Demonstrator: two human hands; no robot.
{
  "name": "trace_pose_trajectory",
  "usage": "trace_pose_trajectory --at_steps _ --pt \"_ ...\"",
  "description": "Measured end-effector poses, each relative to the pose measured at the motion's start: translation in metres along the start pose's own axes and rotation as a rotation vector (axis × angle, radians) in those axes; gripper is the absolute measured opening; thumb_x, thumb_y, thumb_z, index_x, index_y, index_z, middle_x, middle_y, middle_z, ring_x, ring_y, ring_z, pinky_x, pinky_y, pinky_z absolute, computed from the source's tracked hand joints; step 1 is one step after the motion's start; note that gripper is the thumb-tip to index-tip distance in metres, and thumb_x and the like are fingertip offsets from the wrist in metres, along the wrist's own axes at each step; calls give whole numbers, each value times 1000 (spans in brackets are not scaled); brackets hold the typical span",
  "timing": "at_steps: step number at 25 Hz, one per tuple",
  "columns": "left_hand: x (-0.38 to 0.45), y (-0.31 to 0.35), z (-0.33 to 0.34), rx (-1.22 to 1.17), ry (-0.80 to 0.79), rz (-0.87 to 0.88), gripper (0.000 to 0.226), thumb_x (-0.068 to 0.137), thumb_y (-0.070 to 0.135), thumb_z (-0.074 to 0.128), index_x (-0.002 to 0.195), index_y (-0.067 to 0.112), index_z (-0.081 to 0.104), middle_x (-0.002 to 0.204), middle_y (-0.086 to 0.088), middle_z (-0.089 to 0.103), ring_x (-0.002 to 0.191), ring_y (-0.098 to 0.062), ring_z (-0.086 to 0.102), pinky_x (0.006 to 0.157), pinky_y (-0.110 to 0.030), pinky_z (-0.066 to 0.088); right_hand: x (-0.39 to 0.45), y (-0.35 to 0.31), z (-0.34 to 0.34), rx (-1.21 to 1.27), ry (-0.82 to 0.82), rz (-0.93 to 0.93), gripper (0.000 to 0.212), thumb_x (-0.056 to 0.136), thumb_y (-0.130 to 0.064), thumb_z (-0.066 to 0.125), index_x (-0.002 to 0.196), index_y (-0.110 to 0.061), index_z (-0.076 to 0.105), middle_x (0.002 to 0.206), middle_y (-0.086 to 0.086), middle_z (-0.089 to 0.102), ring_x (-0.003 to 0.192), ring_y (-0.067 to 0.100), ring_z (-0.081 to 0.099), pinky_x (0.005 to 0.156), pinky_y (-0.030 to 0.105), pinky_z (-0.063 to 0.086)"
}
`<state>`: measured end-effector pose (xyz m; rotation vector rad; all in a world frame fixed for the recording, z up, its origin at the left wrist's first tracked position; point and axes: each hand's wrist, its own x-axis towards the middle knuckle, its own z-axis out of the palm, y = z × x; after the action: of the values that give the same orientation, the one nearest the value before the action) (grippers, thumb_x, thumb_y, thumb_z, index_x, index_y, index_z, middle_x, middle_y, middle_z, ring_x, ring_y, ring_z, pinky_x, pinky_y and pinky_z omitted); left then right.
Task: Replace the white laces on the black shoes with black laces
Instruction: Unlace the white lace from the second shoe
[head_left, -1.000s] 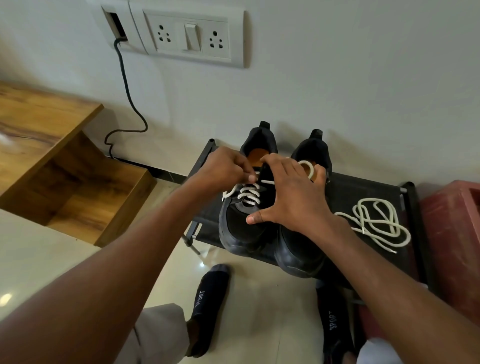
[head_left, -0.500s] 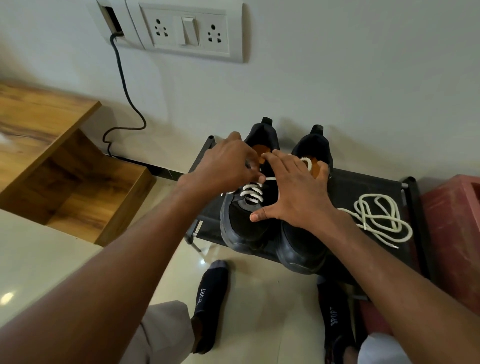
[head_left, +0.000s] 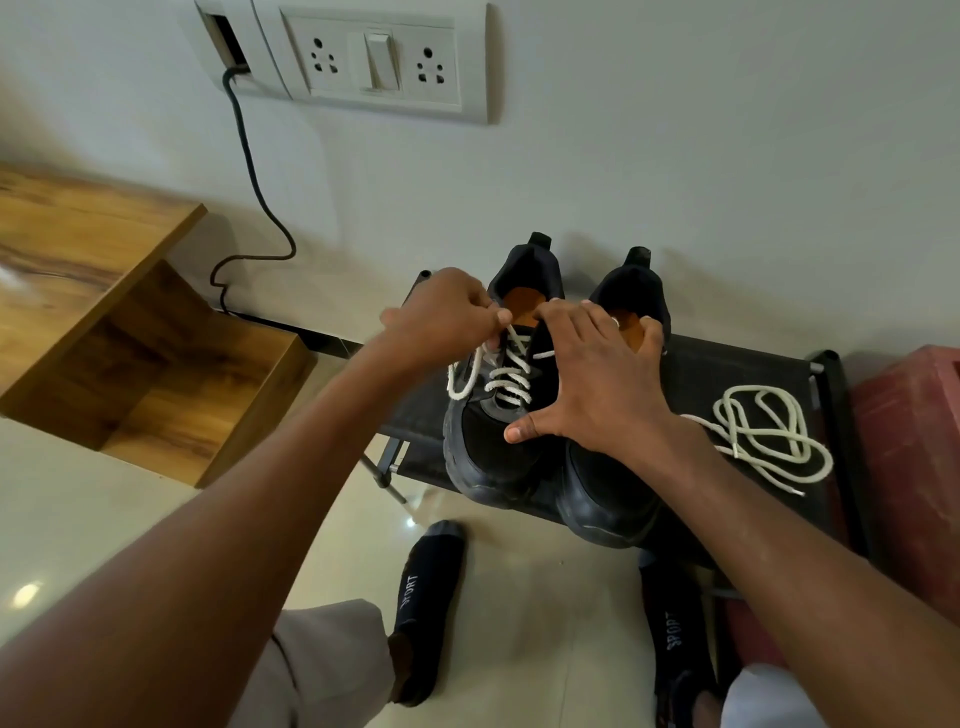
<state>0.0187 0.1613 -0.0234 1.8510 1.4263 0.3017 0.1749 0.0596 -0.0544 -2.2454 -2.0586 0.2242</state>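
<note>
Two black shoes stand side by side on a low black rack (head_left: 737, 384). The left shoe (head_left: 493, 447) still carries a white lace (head_left: 506, 382) through its lower eyelets. My left hand (head_left: 441, 317) pinches one strand of that lace near the shoe's collar, and a loose loop hangs off the shoe's left side. My right hand (head_left: 592, 374) lies spread across both shoes with its fingers straight and its thumb on the left shoe's toe. The right shoe (head_left: 608, 488) shows no lace. A removed white lace (head_left: 763, 441) lies coiled on the rack to the right.
A wooden shelf unit (head_left: 119, 332) stands at the left. A black cable (head_left: 254, 197) hangs from the wall socket plate (head_left: 379, 62) to the floor. A red box (head_left: 914, 457) sits against the rack's right end. My socked feet (head_left: 426, 597) rest on the tiled floor below.
My left hand has drawn the white lace strand up and away from the top eyelets, leaving a loose loop at the shoe's left side. My right hand has stayed spread on the shoes.
</note>
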Motion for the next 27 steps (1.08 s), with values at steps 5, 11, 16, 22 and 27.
trace_pose_trajectory --at_steps 5,11,16,22,27 --pt "-1 8 12 533 84 271 8 86 35 75 85 31 68 80 11 68 91 -14 63 102 -53 19 1 1 1 -20 0 3 133 54 -91 74 159 -30 19 169 -6 24 159 23 16 120 71 10" --pt "-1 15 -5 -212 -24 29 18 90 27 80 76 17 74 77 2 77 82 -12 72 85 -31 46 0 -1 -1 -38 0 8 133 54 -91 73 158 -28 20 168 -6 24 160 22 12 121 70 11" --pt "-1 12 -8 93 -64 209 19 85 28 85 95 17 72 78 6 66 73 -11 66 58 -20 42 0 0 -1 -53 -11 19 133 53 -92 73 159 -29 21 169 -5 25 160 26 12 121 70 12" --pt "2 15 6 315 120 239 7 85 19 78 81 23 76 81 8 68 78 -12 66 67 -29 45 1 -1 -1 -53 -6 18 133 52 -92 73 158 -30 22 168 -6 27 159 26 14 120 71 13" --pt "-7 28 -13 -605 124 194 14 99 0 62 86 4 56 89 -12 77 77 -16 76 54 -24 47 0 2 -2 -44 -3 12 129 53 -91 74 155 -30 23 166 -5 29 158 27 18 120 70 17"
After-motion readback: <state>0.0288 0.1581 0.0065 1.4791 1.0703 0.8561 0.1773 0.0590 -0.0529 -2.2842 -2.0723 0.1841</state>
